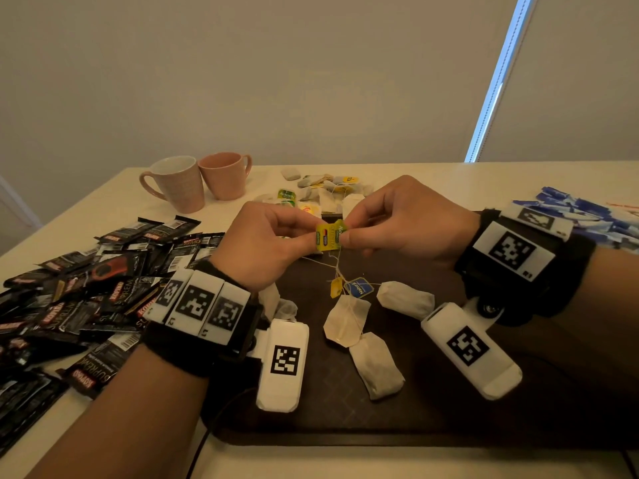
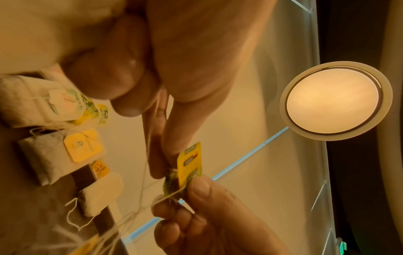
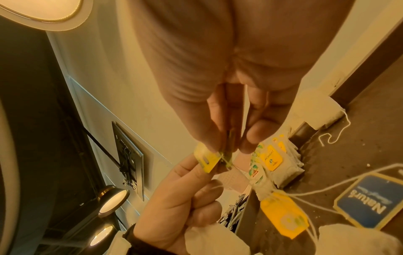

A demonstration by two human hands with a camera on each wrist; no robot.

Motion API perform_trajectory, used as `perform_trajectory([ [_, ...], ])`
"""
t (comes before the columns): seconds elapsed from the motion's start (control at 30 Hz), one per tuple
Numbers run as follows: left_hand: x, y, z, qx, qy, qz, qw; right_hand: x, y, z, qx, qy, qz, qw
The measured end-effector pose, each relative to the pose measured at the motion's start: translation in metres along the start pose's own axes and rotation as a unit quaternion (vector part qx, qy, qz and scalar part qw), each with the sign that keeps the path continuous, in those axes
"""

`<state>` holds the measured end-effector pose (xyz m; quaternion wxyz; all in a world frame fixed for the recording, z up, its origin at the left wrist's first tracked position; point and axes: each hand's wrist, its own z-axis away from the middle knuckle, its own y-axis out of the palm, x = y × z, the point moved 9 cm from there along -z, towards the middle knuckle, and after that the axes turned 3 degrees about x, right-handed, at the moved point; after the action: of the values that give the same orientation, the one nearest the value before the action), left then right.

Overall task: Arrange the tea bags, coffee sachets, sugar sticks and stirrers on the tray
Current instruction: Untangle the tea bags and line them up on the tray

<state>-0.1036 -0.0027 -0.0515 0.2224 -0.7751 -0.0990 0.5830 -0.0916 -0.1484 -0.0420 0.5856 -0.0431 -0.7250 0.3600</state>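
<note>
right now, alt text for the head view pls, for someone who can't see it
Left hand and right hand pinch a yellow-green tea tag above a dark tray holding tea bags. Black coffee sachets lie left, two pink mugs behind.

Two mugs [image 1: 173, 183] [image 1: 224, 174] are seen; one tray [image 1: 432, 420]; four tea bags [image 1: 345, 319] are counted on it; more are heaped behind, number unclear; black sachets [image 1: 86, 292] and blue sticks [image 1: 587, 216] are piled, uncountable.
</note>
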Motion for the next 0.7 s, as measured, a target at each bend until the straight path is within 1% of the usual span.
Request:
perform_trajectory([
  [0.1, -0.004, 0.002, 0.0, 0.007, 0.008, 0.007, 1.0, -0.001, -0.001, -0.001, -0.01, 0.002, 0.004, 1.0],
  [0.2, -0.006, 0.003, 0.0, 0.002, -0.004, 0.047, 0.999, -0.003, -0.002, -0.001, -0.016, 0.008, 0.008, 1.0],
  [0.23, -0.008, 0.003, 0.001, 0.0, 0.002, 0.048, 0.999, -0.003, -0.002, -0.001, -0.019, 0.01, 0.007, 1.0],
  [0.33, -0.008, 0.0, 0.001, -0.007, 0.028, -0.005, 1.0, -0.004, -0.001, -0.001, -0.018, 0.012, 0.001, 1.0],
  [0.43, -0.003, 0.0, 0.0, -0.005, 0.027, -0.014, 1.0, -0.003, 0.0, 0.001, -0.014, 0.007, -0.006, 1.0],
  [0.7, 0.007, -0.001, -0.003, -0.019, -0.011, 0.012, 1.0, -0.012, -0.01, 0.013, -0.013, 0.012, -0.054, 0.998],
])
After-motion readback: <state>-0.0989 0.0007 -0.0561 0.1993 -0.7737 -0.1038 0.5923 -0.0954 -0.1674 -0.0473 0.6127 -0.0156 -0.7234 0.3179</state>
